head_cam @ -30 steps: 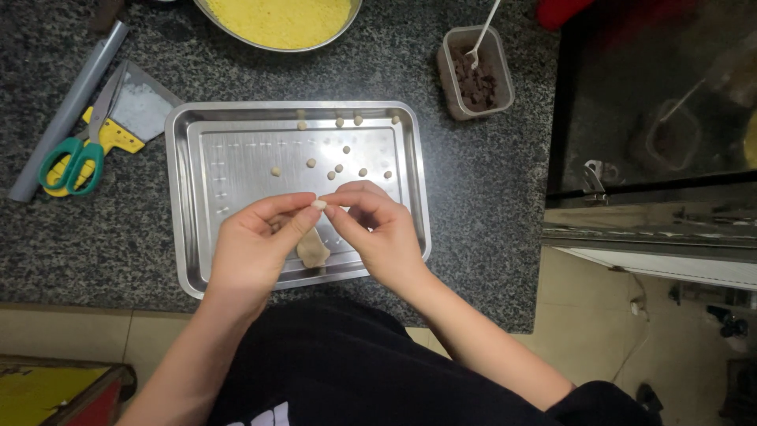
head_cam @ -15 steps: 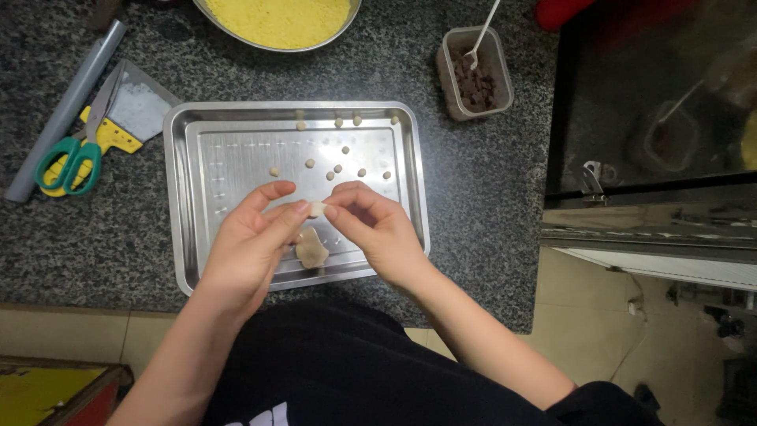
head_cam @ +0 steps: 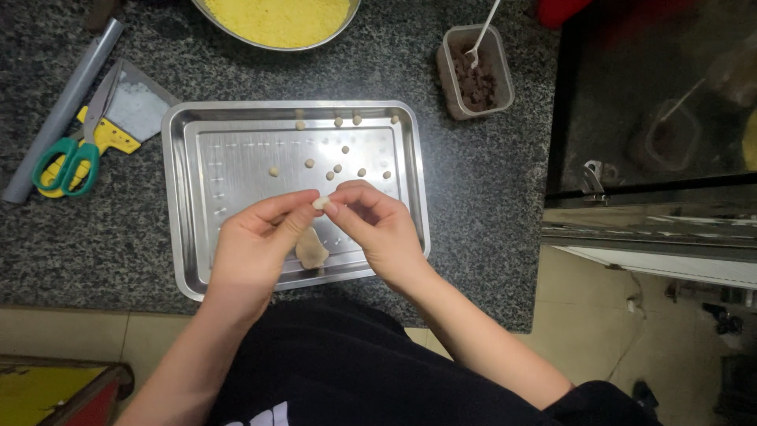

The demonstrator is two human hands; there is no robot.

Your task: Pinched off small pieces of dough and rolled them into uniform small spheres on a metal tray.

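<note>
Both my hands meet over the steel tray [head_cam: 197,158], fingertips pressed together on a tiny pale bit of dough [head_cam: 320,203]. My left hand [head_cam: 256,244] pinches it from one side, thumb and forefinger closed on it; my right hand [head_cam: 378,229] pinches from the other, fingers curled in tight on the same bit. It sits just above the tray's middle, held clear of the metal.

Right beneath my left fingers, a larger lump of dough [head_cam: 311,251] lies on the tray floor near the front rim. Further back, small dough balls [head_cam: 335,168] are scattered across the tray, some in a loose cluster in the middle, a few along the far rim.

The tray rests on a dark speckled counter [head_cam: 473,205]. Off to my left lie green-handled scissors [head_cam: 67,154] on top of a yellow-handled scraper [head_cam: 134,110], beside a grey tube [head_cam: 63,110]. Behind the tray stands a bowl of yellow crumbs [head_cam: 276,16], and to the back right a small tub of brown filling [head_cam: 475,75] with a spoon in it.
</note>
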